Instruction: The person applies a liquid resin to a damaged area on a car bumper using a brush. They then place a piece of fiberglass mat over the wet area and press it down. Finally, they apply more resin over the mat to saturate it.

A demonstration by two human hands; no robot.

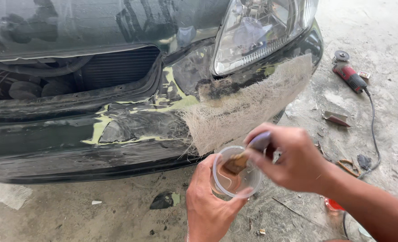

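My left hand (pixel 205 204) grips a clear plastic cup (pixel 236 175) holding some brownish liquid, low in the middle of the view. My right hand (pixel 293 157) holds a small paintbrush (pixel 248 154) whose bristles dip into the cup. Just above the hands, a pale fibreglass mat (pixel 248 105) lies stuck across the cracked dark green car bumper (pixel 73 143), under the headlight (pixel 257 33). Yellowish filler patches (pixel 174 101) show on the bumper beside the mat.
A red angle grinder (pixel 349 74) with its cord (pixel 373 130) lies on the concrete floor at right. Small scraps (pixel 336 118) and a dark piece (pixel 163 200) litter the floor. The open grille (pixel 114 67) shows hoses behind it.
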